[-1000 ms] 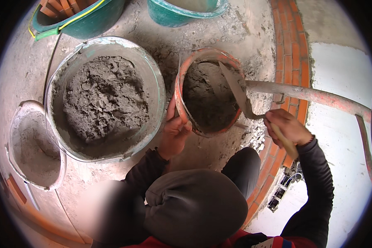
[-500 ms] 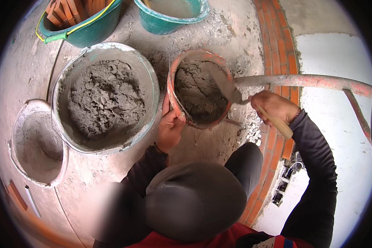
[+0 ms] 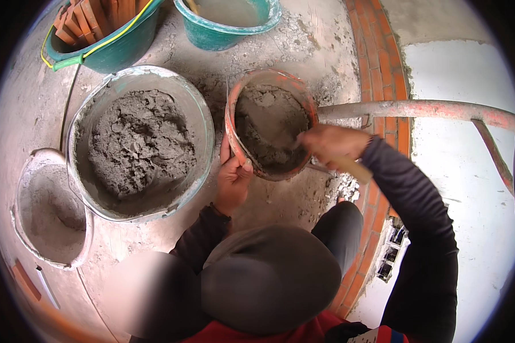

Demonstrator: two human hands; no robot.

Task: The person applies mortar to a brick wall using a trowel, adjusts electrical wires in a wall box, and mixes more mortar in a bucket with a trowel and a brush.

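My left hand (image 3: 233,182) grips the near-left rim of a mortar-smeared orange bucket (image 3: 232,127), thumb outside and fingers at its side. Grey mortar (image 3: 264,98) lies inside that bucket. In my right hand (image 3: 333,143), slightly blurred, is a trowel with a wooden handle (image 3: 355,168). Its grey blade is down in the mortar and hard to tell apart from it. My right hand is over the bucket's right rim. Left of the orange bucket, a larger bucket (image 3: 210,146) holds rough, lumpy grey mortar (image 3: 143,140).
At far left a teal bucket (image 3: 111,54) holds orange brick pieces (image 3: 86,22); another teal bucket (image 3: 229,39) contains greyish liquid. A mortar-crusted bucket (image 3: 77,260) stands at left. A reddish metal bar (image 3: 418,108) crosses a brick strip (image 3: 377,63) at right.
My right hand has moved left and brought the trowel blade from the bucket's right rim down into the mortar. My left hand keeps its hold on the rim. The view has shifted slightly.
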